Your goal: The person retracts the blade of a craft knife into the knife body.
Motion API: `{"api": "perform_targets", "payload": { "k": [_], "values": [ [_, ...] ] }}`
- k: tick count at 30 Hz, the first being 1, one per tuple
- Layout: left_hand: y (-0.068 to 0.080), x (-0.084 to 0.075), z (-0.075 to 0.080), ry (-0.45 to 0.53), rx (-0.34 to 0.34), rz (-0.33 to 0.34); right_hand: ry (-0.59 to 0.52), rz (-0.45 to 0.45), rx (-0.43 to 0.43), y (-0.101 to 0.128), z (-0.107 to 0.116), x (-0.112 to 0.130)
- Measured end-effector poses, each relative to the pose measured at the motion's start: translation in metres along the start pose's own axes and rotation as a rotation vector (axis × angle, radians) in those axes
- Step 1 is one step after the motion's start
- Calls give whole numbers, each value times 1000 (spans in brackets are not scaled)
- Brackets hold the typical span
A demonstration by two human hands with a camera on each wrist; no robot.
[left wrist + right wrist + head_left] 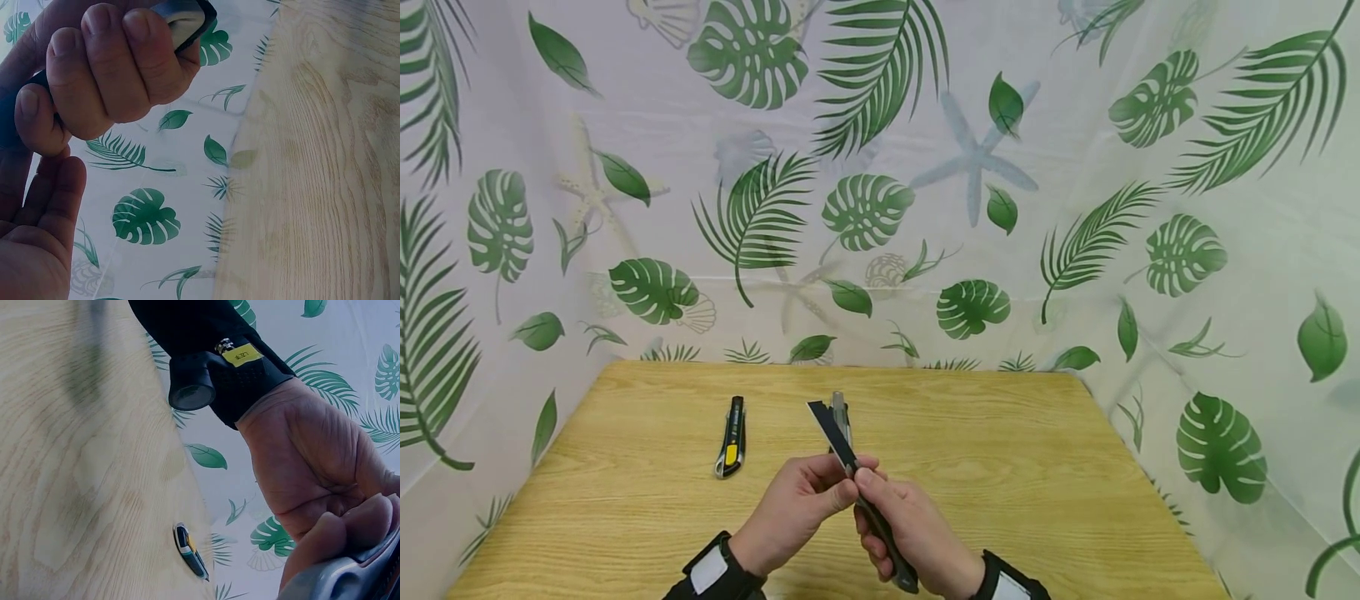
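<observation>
Toward the far left part of the light wooden bench (625, 500) lies a black and yellow utility knife (732, 437), flat on the wood with its length running toward the far edge; the right wrist view shows it small beside the bench edge (190, 550). Nearer the front edge, about midway across, the left hand (801, 504) pinches with thumb and fingers at the base of a long dark blade that sticks out from a slim grey and black utility knife (859, 483). That blade is flat and narrow, with a slanted tip, and points up and away toward the far edge. Just behind it a grey strip of the same length stands alongside. To the right, the right hand (913, 529) is curled round the knife's dark handle, whose butt end juts out below the palm toward the front edge. Both wrists wear black cuffs.
</observation>
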State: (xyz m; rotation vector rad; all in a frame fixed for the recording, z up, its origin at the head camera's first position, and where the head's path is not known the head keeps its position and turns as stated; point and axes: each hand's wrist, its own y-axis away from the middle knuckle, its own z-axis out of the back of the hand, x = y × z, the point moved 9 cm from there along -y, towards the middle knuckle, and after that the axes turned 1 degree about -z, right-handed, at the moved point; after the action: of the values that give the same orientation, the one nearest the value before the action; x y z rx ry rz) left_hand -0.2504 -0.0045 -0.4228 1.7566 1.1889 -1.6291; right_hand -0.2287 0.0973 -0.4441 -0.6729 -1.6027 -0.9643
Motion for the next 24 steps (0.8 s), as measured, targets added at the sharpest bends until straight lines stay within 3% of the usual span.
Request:
{"api": "perform_targets", "payload": {
  "k": [9, 24],
  "values": [
    [0, 3, 0, 9, -10, 22, 34, -3, -28, 1, 3, 2],
    [0, 2, 4, -9, -49, 9, 6, 41, 29, 2, -2, 6]
  ]
}}
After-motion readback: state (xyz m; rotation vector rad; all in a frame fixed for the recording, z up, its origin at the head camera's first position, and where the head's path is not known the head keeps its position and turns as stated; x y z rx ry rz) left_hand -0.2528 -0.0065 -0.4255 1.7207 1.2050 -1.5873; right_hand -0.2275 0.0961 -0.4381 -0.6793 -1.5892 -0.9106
